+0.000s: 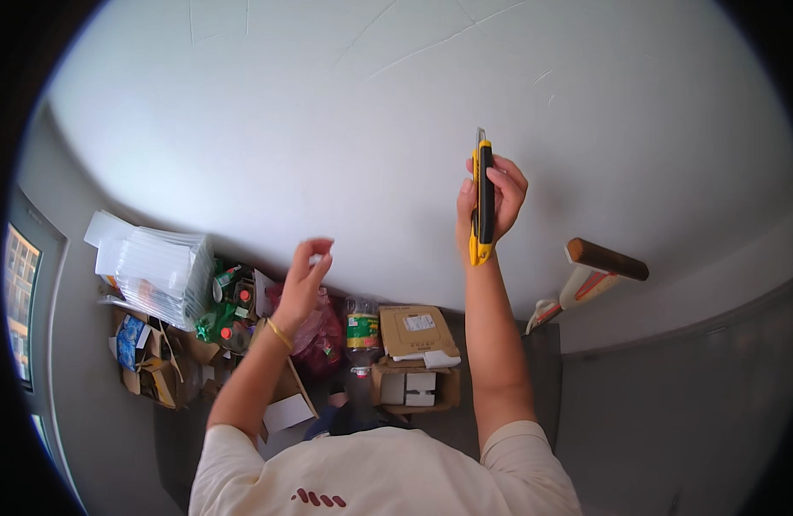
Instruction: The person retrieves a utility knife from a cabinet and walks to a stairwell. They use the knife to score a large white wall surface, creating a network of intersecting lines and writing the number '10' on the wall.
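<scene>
My right hand [509, 193] grips a yellow and black utility knife [483, 200] upright in front of the white wall [371, 129]. The knife's metal blade [480, 135] sticks out at the top, pointing up the wall. Lower and to the left, my left hand [304, 277] is raised with thumb and fingers curled towards each other. A small white patch shows between those fingertips; blur leaves it unclear whether it is a held scrap or the wall behind. Thin scratch lines [429, 48] run across the upper wall.
Along the wall's foot lie wrapped white panels [161, 271], torn cardboard [158, 380], a red plastic bag [316, 342], a large plastic bottle [362, 332] and a flat cardboard box [419, 332] above an open carton [448, 387]. A brown-ended handrail [606, 258] juts out at right.
</scene>
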Demonstrator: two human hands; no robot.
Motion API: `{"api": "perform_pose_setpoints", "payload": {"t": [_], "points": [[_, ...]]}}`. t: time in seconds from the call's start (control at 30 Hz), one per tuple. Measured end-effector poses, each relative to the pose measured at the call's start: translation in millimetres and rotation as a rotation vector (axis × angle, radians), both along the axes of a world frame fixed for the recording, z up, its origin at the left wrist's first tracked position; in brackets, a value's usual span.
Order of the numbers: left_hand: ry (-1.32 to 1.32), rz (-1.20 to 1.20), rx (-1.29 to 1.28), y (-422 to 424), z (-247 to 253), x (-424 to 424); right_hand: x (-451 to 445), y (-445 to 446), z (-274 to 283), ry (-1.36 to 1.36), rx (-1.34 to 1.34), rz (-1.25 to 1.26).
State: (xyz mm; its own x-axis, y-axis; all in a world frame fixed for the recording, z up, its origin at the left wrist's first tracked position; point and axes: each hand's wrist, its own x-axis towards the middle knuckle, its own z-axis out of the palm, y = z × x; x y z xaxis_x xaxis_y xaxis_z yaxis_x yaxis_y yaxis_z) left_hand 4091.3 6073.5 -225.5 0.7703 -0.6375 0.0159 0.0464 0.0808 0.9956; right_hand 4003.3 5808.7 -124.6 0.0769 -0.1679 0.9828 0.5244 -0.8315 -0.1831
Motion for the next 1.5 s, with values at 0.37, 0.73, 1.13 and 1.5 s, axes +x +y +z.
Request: {"api": "perform_pose_setpoints", "payload": {"t": [0.37, 0.73, 1.13, 1.5], "points": [[-1.913, 0.212, 0.037, -150.6, 143.2, 128.3, 70.7, -52.7, 20.5, -0.142, -0.146, -0.114], [-2.168, 0.476, -0.063, -182.1, 115.4, 162.3, 82.7, -64.1, 2.6, -0.204, -0.167, -0.089], [-2.168, 0.452, -0.014, -178.2, 116.9, 166.0, 89.7, -66.7, -13.1, -0.261, -0.029, -0.129], [-2.126, 0.409, -0.136, -181.2, 116.5, 168.9, 114.0, -47.1, -41.7, -0.335, 0.037, -0.158]]}}
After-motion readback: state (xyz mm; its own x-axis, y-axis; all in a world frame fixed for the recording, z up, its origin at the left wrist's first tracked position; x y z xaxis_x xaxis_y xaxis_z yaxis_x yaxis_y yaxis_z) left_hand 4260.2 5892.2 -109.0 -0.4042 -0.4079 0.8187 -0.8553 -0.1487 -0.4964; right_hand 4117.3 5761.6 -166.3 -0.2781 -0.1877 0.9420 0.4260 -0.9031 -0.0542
